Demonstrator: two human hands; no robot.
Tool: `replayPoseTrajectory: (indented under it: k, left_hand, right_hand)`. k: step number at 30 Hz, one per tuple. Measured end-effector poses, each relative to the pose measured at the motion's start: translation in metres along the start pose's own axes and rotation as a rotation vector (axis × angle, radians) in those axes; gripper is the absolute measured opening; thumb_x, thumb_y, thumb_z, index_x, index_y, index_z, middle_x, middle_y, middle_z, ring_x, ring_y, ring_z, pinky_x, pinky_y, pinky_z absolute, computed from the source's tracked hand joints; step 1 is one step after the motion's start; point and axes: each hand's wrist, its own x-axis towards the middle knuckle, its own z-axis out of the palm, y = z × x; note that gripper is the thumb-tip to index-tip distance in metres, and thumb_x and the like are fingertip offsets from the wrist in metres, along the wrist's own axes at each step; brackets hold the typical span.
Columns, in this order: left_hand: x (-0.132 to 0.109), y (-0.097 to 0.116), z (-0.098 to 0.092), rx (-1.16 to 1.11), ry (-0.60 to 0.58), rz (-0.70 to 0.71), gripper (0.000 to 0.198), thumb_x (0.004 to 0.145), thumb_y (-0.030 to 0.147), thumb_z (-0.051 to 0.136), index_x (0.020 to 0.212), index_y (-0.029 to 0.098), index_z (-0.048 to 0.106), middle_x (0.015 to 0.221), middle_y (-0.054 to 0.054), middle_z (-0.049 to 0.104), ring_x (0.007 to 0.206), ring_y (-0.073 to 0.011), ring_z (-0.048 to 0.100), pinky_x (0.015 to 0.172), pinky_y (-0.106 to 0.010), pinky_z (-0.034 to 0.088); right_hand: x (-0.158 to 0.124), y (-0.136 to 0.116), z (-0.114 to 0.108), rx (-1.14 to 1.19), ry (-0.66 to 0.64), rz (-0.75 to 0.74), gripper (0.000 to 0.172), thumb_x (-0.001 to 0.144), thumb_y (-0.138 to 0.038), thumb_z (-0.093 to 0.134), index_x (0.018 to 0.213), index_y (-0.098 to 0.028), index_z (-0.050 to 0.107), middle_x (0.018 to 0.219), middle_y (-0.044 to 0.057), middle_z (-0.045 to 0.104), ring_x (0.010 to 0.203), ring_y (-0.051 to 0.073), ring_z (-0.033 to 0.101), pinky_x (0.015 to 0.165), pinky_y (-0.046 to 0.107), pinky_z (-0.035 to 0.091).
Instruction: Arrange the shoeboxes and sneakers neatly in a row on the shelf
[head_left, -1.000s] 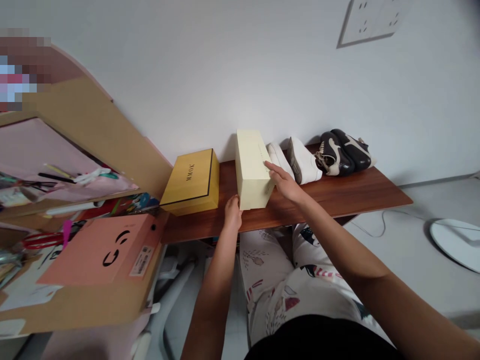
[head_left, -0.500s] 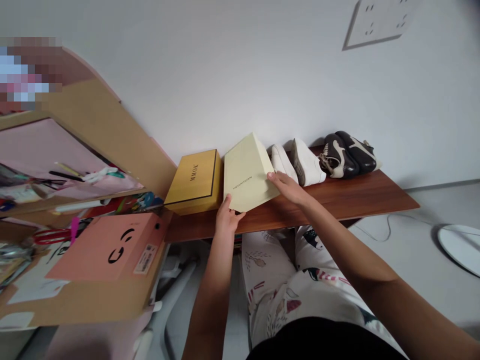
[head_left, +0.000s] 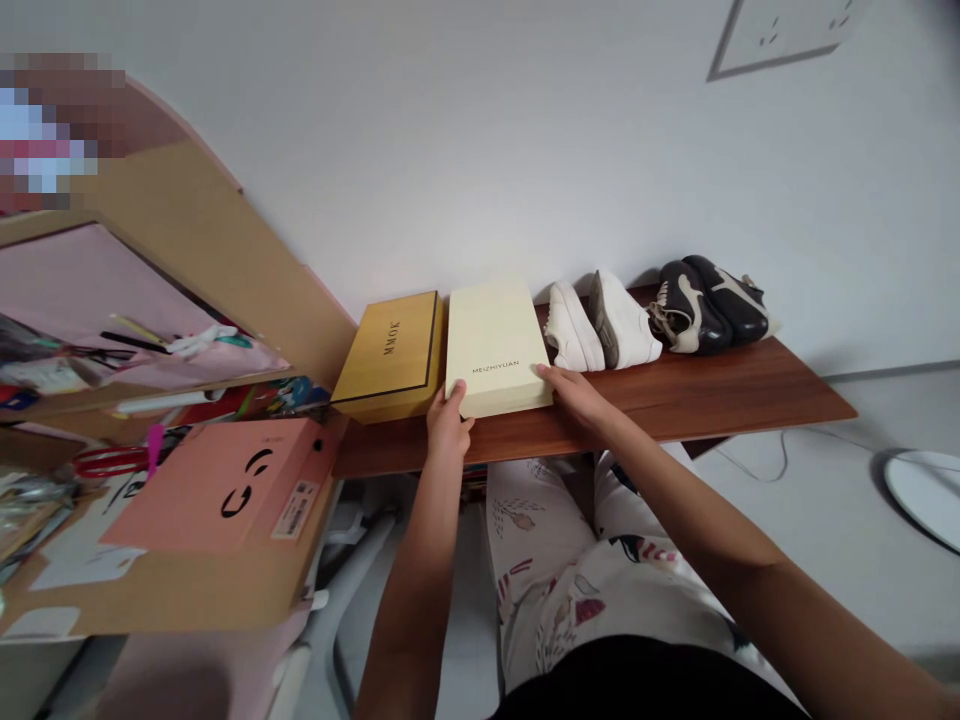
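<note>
A cream shoebox [head_left: 495, 325] marked MEIZHIYUAN lies flat on a dark wooden board [head_left: 720, 395] against the wall. My left hand [head_left: 448, 425] grips its front left corner, thumb on the lid. At the front right corner my right hand [head_left: 574, 395] holds the box, also with its thumb on top; the fingers underneath or behind are partly hidden. Close by on the left sits a yellow box [head_left: 394, 350] lettered MMOK. To the right stand white shoes [head_left: 622, 325], a little apart from the cream box, then black shoes [head_left: 705, 305] with pale trim.
At left, a desk with shelves [head_left: 225, 270] carries a pink box [head_left: 217, 480] and assorted small items. A wall socket [head_left: 784, 35] is at upper right. A white round object [head_left: 926, 495] and a cable [head_left: 765, 470] lie on the floor at right.
The cream box has gone from tilted and turned to flat and squared beside the yellow box. Both hands moved with it and kept their hold. The view shifted slightly.
</note>
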Motion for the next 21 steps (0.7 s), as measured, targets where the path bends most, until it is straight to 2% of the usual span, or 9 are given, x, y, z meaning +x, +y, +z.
replayPoseTrajectory:
  k: [9, 14, 21]
  left_hand:
    - [0.012, -0.003, 0.007, 0.01, 0.007, -0.011, 0.042, 0.076, 0.042, 0.079, 0.114, 0.031, 0.068, 0.136, -0.01, 0.062, 0.13, -0.0292, 0.052, 0.106, -0.062, 0.033]
    - [0.02, -0.005, 0.009, 0.02, 0.002, -0.001, 0.04, 0.075, 0.044, 0.079, 0.112, 0.031, 0.068, 0.137, -0.009, 0.061, 0.129, -0.0283, 0.053, 0.105, -0.059, 0.036]
    - [0.026, -0.003, 0.016, 0.041, 0.023, -0.013, 0.036, 0.079, 0.042, 0.076, 0.113, 0.031, 0.068, 0.142, -0.007, 0.057, 0.132, -0.0283, 0.049, 0.106, -0.06, 0.035]
  right_hand:
    - [0.016, 0.019, 0.001, -0.013, 0.125, 0.028, 0.051, 0.076, -0.066, 0.064, 0.09, -0.018, 0.074, 0.117, 0.007, 0.072, 0.122, 0.029, 0.057, 0.111, 0.042, 0.036]
    - [0.024, 0.021, 0.003, -0.005, 0.176, -0.021, 0.053, 0.076, -0.065, 0.063, 0.092, -0.016, 0.073, 0.114, 0.008, 0.073, 0.119, 0.026, 0.059, 0.109, 0.037, 0.038]
    - [0.03, 0.02, 0.005, -0.11, 0.213, -0.027, 0.064, 0.082, -0.071, 0.051, 0.1, -0.014, 0.072, 0.107, 0.009, 0.073, 0.112, 0.025, 0.061, 0.103, 0.034, 0.041]
